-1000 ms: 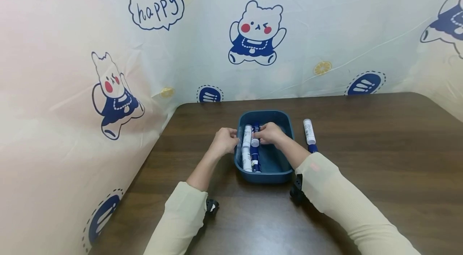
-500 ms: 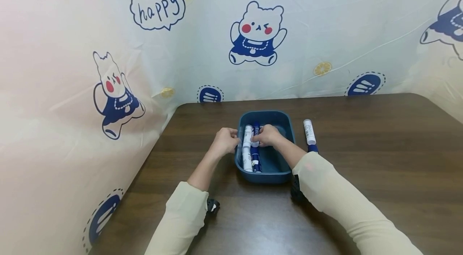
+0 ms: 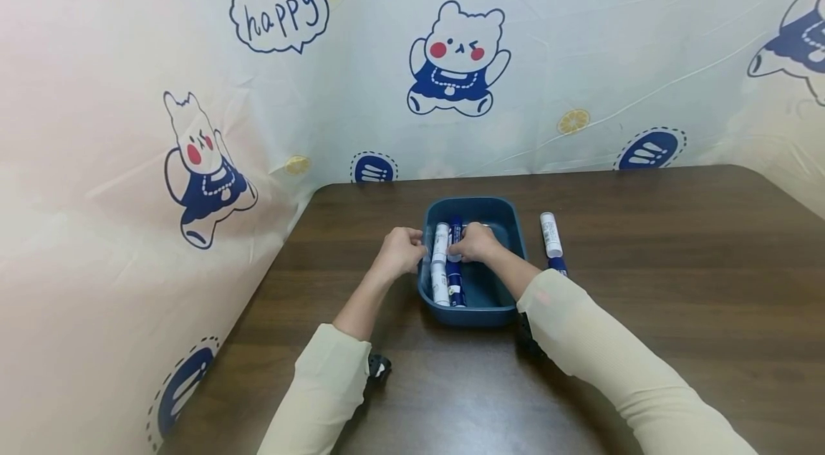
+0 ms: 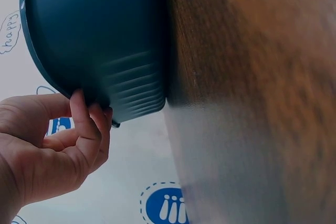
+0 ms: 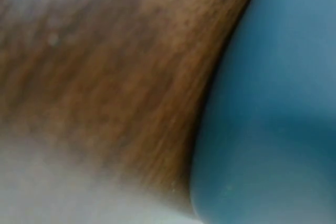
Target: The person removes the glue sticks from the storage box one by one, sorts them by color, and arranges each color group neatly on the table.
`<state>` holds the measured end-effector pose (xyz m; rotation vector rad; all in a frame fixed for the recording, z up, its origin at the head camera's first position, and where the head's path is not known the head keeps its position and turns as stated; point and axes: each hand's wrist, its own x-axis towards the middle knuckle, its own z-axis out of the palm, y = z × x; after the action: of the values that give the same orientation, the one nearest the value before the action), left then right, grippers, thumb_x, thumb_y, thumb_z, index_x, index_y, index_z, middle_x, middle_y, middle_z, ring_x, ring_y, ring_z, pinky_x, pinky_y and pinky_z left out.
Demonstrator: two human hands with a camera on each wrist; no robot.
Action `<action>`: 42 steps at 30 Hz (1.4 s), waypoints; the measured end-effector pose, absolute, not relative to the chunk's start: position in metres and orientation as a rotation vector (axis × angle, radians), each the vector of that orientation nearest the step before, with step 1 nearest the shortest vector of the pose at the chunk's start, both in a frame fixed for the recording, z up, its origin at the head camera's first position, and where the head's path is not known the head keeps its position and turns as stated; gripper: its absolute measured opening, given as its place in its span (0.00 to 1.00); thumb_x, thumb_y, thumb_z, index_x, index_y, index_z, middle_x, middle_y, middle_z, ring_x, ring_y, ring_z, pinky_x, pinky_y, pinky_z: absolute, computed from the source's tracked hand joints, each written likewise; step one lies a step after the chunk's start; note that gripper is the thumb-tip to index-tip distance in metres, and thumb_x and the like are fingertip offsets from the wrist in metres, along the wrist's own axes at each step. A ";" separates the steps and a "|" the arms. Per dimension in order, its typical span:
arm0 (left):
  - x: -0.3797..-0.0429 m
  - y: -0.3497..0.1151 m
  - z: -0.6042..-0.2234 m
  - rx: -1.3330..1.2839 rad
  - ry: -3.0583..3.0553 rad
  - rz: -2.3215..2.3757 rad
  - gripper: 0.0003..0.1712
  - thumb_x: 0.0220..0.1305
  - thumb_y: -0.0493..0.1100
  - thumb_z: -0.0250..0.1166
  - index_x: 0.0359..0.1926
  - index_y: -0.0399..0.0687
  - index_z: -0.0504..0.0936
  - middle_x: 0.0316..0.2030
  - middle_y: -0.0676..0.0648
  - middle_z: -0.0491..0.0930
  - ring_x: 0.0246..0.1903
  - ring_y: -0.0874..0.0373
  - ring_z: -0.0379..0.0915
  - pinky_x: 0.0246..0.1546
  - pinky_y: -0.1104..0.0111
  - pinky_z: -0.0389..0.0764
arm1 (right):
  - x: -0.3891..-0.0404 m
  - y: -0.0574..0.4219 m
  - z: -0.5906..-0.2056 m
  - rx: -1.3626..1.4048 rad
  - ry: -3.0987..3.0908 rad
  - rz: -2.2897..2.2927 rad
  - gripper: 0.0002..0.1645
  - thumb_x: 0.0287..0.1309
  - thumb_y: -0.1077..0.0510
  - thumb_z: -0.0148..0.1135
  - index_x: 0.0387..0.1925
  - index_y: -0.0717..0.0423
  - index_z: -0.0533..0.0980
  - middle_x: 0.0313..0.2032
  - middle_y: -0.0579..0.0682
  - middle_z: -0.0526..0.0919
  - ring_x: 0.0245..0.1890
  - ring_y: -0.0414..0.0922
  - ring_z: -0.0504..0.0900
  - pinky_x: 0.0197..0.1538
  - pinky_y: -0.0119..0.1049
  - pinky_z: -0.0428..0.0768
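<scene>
A blue plastic bin [image 3: 480, 317] stands on the table, with several white and blue markers [image 3: 440, 283] lying lengthwise along its left side. My left hand [image 3: 401, 251] holds the bin's left rim; in the left wrist view, the left hand's fingers [image 4: 86, 129] are bent against the bin's outer wall [image 4: 100, 40]. Inside the bin, my right hand [image 3: 478, 243] pinches a whiteboard marker [image 3: 457, 229] in the second row, partly hidden by the fingers. The right wrist view holds only the blurred bin wall [image 5: 273, 119] and table, without the hand.
Another whiteboard marker [image 3: 551, 236] with a white barrel and blue cap lies right of the bin, its near end by the right sleeve [image 3: 573, 319]. The brown wooden table [image 3: 677, 261] meets a printed cloth [image 3: 528, 147] at the back and left.
My right hand has shifted slightly left and lower with the marker in the bin, and its forearm follows. The left hand stays at the rim.
</scene>
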<state>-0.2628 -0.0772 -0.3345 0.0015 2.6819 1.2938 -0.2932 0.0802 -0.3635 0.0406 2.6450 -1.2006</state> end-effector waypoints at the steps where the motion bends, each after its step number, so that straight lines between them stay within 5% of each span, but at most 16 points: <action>1: -0.263 -0.077 -0.335 0.004 2.685 1.293 0.23 0.62 0.34 0.57 0.59 0.35 0.71 0.38 0.42 0.76 0.30 0.54 0.77 0.31 0.66 0.81 | -0.293 0.080 -0.363 0.046 2.642 -1.205 0.20 0.54 0.56 0.65 0.43 0.67 0.74 0.32 0.56 0.79 0.29 0.45 0.81 0.36 0.32 0.80; 13: -0.262 -0.077 -0.334 0.007 2.692 1.290 0.23 0.62 0.34 0.57 0.59 0.36 0.71 0.38 0.42 0.76 0.30 0.54 0.77 0.32 0.66 0.81 | -0.294 0.084 -0.360 0.081 2.551 -1.290 0.29 0.55 0.57 0.63 0.55 0.69 0.68 0.42 0.61 0.79 0.36 0.48 0.82 0.40 0.34 0.80; 20: -0.262 -0.076 -0.333 0.012 2.700 1.266 0.23 0.63 0.35 0.57 0.59 0.36 0.71 0.37 0.43 0.75 0.27 0.55 0.76 0.28 0.68 0.80 | -0.293 0.088 -0.356 0.164 2.233 -1.594 0.25 0.58 0.62 0.59 0.54 0.71 0.66 0.48 0.62 0.74 0.44 0.50 0.79 0.46 0.36 0.79; 33: -0.263 -0.078 -0.335 0.008 2.712 1.257 0.23 0.62 0.35 0.57 0.59 0.35 0.71 0.40 0.42 0.77 0.28 0.55 0.77 0.27 0.68 0.81 | -0.295 0.088 -0.355 0.309 1.833 -1.943 0.39 0.56 0.66 0.59 0.65 0.65 0.52 0.52 0.62 0.69 0.46 0.50 0.75 0.46 0.35 0.78; 42: -0.262 -0.077 -0.333 0.009 2.693 1.277 0.23 0.63 0.35 0.57 0.59 0.35 0.71 0.42 0.41 0.76 0.30 0.54 0.77 0.29 0.67 0.81 | -0.294 0.088 -0.351 0.176 1.827 -1.996 0.33 0.58 0.65 0.57 0.63 0.66 0.58 0.54 0.62 0.69 0.48 0.51 0.74 0.49 0.36 0.77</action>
<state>-0.2619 -0.0771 -0.3328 0.0094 2.6926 1.2770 -0.2941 0.0881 -0.3512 0.1756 1.8271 -1.9957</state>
